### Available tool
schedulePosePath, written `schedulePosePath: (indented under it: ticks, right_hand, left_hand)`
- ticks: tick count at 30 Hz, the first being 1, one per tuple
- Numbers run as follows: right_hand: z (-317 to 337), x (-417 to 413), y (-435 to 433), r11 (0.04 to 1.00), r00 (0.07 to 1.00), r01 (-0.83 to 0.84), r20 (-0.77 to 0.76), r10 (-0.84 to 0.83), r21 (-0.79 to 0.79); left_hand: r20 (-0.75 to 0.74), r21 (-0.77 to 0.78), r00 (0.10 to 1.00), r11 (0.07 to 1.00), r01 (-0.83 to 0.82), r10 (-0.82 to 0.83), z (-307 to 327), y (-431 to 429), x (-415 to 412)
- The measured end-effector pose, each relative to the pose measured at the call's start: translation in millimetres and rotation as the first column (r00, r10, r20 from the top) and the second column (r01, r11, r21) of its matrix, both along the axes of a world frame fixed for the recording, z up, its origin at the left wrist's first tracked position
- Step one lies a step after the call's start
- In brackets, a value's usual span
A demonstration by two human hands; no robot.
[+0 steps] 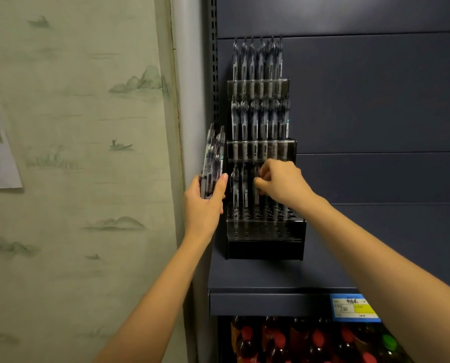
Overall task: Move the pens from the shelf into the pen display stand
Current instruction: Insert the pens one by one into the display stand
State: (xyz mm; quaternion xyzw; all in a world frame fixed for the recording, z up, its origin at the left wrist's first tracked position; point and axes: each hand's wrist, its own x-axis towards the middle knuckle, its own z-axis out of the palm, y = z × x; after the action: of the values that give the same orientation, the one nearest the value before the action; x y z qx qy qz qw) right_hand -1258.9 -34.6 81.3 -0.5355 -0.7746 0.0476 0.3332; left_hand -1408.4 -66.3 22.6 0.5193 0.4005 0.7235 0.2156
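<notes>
A black, three-tiered pen display stand [265, 247] stands on the dark shelf against the back panel. Its top and middle tiers are full of clear-barrelled pens. Two pens [240, 189] stand at the left of the bottom tier. My left hand [205, 205] grips a bundle of pens [212, 163] upright, just left of the stand. My right hand [284, 183] pinches a pen [256, 195] over the bottom tier's holes, its lower end down at the hole plate.
A dark blue shelf [271, 292] carries the stand; a blue and yellow price tag [354, 307] sits on its front edge. Bottles with red caps [278, 339] fill the shelf below. A patterned wall [74, 153] lies to the left, beyond a slotted upright [214, 61].
</notes>
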Motion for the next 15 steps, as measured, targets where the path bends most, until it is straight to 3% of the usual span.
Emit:
schedulePosePath:
  ticks: [7, 10, 15]
  right_hand:
    - [-13, 1, 1, 0.999, 0.999, 0.032, -0.041, -0.030, 0.043]
    - [-6, 2, -6, 0.983, 0.996, 0.056, -0.080, -0.042, 0.173]
    - [15, -11, -24, 0.947, 0.918, -0.260, -0.255, 0.303, 0.190]
  left_hand:
    - [-0.008, 0.009, 1.000, 1.000, 0.014, -0.014, 1, -2, 3]
    - [-0.003, 0.011, 1.000, 1.000, 0.025, -0.025, 2, -3, 5]
    - [0.006, 0.016, 0.998, 0.998, 0.058, -0.058, 4, -4, 10]
